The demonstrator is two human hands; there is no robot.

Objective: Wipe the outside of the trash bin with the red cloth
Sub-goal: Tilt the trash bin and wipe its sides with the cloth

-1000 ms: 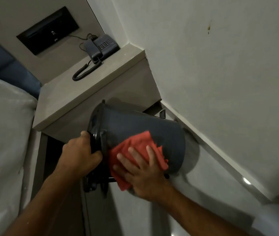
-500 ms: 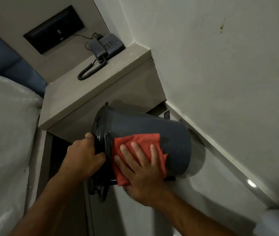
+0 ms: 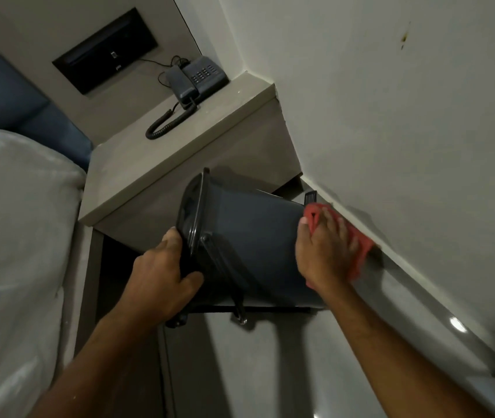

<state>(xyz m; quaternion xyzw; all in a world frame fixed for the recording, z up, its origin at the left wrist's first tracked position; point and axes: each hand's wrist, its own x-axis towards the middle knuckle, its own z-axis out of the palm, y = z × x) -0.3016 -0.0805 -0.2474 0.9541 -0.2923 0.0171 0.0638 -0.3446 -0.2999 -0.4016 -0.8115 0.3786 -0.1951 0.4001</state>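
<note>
The dark grey trash bin (image 3: 252, 236) is held off the floor, tipped on its side with its black rim to the left and its base to the right. My left hand (image 3: 161, 279) grips the rim and lid edge. Against the bin's base end, my right hand (image 3: 326, 248) presses the red cloth (image 3: 361, 251), fingers spread over it. Most of the cloth is hidden under the hand. A black pedal bar (image 3: 240, 309) hangs below the bin.
A beige bedside table (image 3: 180, 152) with a dark telephone (image 3: 198, 76) stands behind the bin. The white wall (image 3: 391, 116) and its skirting run close on the right. A bed in white covers (image 3: 14, 236) lies at left. Grey floor below.
My right hand has slid the red cloth along the bin from near the rim to the base end. The left hand keeps its grip on the rim.
</note>
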